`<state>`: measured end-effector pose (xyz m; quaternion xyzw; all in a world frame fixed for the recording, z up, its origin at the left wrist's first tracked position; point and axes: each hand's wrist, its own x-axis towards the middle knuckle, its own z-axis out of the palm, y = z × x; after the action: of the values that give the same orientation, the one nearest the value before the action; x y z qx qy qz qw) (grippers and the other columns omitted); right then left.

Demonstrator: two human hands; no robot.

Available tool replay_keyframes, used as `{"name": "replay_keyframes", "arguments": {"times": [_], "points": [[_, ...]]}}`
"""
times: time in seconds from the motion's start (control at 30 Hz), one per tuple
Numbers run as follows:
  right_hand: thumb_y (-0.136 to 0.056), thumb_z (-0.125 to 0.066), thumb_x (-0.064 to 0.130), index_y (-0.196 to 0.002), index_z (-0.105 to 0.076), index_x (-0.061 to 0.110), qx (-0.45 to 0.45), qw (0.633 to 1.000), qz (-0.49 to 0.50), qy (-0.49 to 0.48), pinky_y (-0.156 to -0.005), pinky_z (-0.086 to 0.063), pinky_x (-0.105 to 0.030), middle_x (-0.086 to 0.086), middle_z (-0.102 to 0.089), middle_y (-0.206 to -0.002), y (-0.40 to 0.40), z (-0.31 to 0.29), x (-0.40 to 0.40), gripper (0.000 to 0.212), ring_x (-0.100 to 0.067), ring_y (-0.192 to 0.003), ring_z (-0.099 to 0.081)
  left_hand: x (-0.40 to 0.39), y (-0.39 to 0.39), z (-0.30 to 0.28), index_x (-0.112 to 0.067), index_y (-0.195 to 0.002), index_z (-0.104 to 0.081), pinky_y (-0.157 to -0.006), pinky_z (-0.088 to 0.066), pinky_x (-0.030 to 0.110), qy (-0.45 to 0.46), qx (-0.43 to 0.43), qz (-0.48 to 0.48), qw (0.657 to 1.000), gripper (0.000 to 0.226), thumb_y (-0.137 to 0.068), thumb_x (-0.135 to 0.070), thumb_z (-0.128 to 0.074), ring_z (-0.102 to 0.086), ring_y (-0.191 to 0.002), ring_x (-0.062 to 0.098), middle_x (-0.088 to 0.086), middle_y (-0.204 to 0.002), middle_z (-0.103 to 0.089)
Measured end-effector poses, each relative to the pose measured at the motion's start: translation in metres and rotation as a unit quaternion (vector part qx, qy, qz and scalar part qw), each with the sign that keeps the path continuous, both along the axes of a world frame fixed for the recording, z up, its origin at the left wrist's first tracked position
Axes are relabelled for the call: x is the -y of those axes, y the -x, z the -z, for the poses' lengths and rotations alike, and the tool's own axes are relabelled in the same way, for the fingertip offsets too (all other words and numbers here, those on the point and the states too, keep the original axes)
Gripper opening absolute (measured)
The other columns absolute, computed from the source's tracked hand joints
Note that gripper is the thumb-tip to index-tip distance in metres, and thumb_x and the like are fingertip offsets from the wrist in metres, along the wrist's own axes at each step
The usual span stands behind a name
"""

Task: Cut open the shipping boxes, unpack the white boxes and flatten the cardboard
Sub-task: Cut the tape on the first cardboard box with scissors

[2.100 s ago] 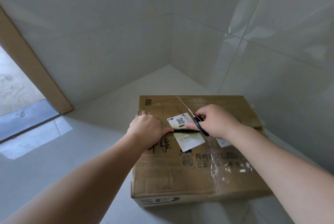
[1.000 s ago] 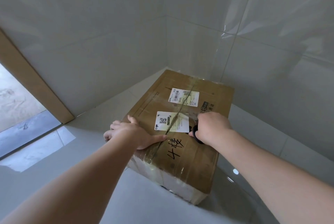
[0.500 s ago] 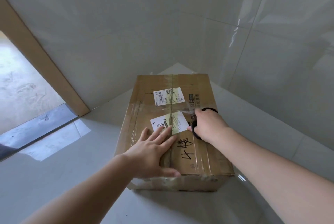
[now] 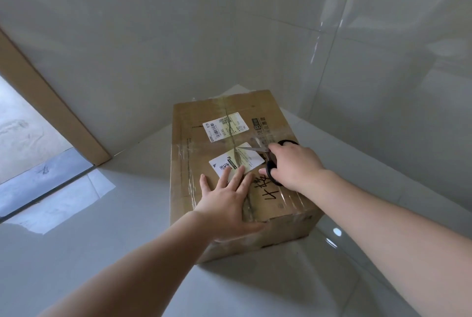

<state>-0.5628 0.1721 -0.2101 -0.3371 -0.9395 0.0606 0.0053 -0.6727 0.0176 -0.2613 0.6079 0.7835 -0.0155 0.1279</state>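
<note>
A taped brown shipping box stands on the pale tiled floor in a room corner, with two white labels and black handwriting on its top. My left hand lies flat, fingers spread, on the near part of the lid beside the centre tape seam. My right hand grips black-handled scissors. Their blades are spread and point left at the seam, over the nearer label. The box flaps are closed, so its contents are hidden.
Glossy tiled walls meet just behind the box. A wooden door frame and a dark threshold lie to the left. Bare floor tiles spread on the near and left sides.
The box has been turned so its short end faces me. My left hand went from gripping the box edge to lying flat on the lid. The scissors' blades have come onto the seam.
</note>
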Motion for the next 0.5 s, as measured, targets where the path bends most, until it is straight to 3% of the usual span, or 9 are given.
{"name": "replay_keyframes", "arguments": {"times": [0.17, 0.23, 0.3, 0.4, 0.47, 0.5], "points": [[-0.083, -0.056, 0.061, -0.110, -0.053, 0.022, -0.019, 1.000, -0.005, -0.003, -0.063, -0.039, -0.032, -0.002, -0.060, -0.098, -0.019, -0.005, -0.004, 0.048, -0.028, -0.093, -0.059, -0.038, -0.030, -0.004, -0.019, -0.151, 0.008, -0.102, 0.010, 0.073, 0.018, 0.030, -0.107, 0.994, 0.117, -0.066, -0.091, -0.026, 0.019, -0.145, 0.026, -0.004, -0.160, 0.013], [-0.083, -0.056, 0.061, -0.111, -0.054, 0.022, -0.013, 1.000, 0.003, -0.001, -0.063, -0.041, -0.031, -0.002, -0.061, -0.099, -0.027, -0.006, -0.007, 0.048, -0.028, -0.092, -0.059, -0.048, -0.038, -0.006, -0.016, -0.152, 0.006, -0.102, 0.009, 0.072, 0.028, 0.038, -0.107, 0.993, 0.117, -0.067, -0.091, -0.025, 0.018, -0.145, 0.027, -0.002, -0.160, 0.012], [-0.083, -0.057, 0.062, -0.108, -0.054, 0.022, -0.011, 1.000, 0.018, 0.002, -0.062, -0.041, -0.031, -0.002, -0.061, -0.096, -0.036, -0.007, -0.012, 0.047, -0.027, -0.083, -0.056, -0.051, -0.027, -0.014, -0.016, -0.152, -0.011, -0.108, 0.002, 0.066, 0.008, 0.015, -0.061, 0.998, 0.113, -0.068, -0.090, -0.023, 0.003, -0.147, 0.024, 0.001, -0.160, -0.005], [-0.082, -0.059, 0.060, -0.103, -0.054, 0.021, -0.026, 0.999, 0.031, 0.029, -0.060, -0.040, -0.030, 0.000, -0.057, -0.086, -0.051, -0.004, -0.020, 0.045, -0.024, -0.076, -0.051, -0.053, 0.015, -0.030, -0.022, -0.130, -0.050, -0.114, -0.017, 0.043, -0.080, -0.035, 0.078, 0.993, 0.067, -0.087, -0.069, -0.029, -0.039, -0.129, 0.019, -0.002, -0.132, -0.050], [-0.081, -0.062, 0.058, -0.105, -0.055, 0.019, -0.040, 0.997, 0.029, 0.063, -0.062, -0.043, -0.031, 0.000, -0.057, -0.086, -0.058, 0.001, -0.021, 0.046, -0.025, -0.080, -0.055, -0.059, 0.036, -0.038, -0.026, -0.117, -0.059, -0.108, -0.025, 0.034, -0.084, -0.015, 0.147, 0.985, 0.033, -0.094, -0.040, -0.040, -0.046, -0.117, 0.018, -0.005, -0.116, -0.054], [-0.082, -0.062, 0.057, -0.108, -0.056, 0.018, -0.046, 0.996, 0.029, 0.074, -0.066, -0.046, -0.032, -0.002, -0.060, -0.090, -0.061, 0.004, -0.021, 0.047, -0.026, -0.083, -0.056, -0.064, 0.041, -0.040, -0.026, -0.113, -0.061, -0.104, -0.029, 0.032, -0.075, -0.004, 0.168, 0.983, 0.027, -0.091, -0.027, -0.045, -0.045, -0.115, 0.017, -0.006, -0.113, -0.055]]}}
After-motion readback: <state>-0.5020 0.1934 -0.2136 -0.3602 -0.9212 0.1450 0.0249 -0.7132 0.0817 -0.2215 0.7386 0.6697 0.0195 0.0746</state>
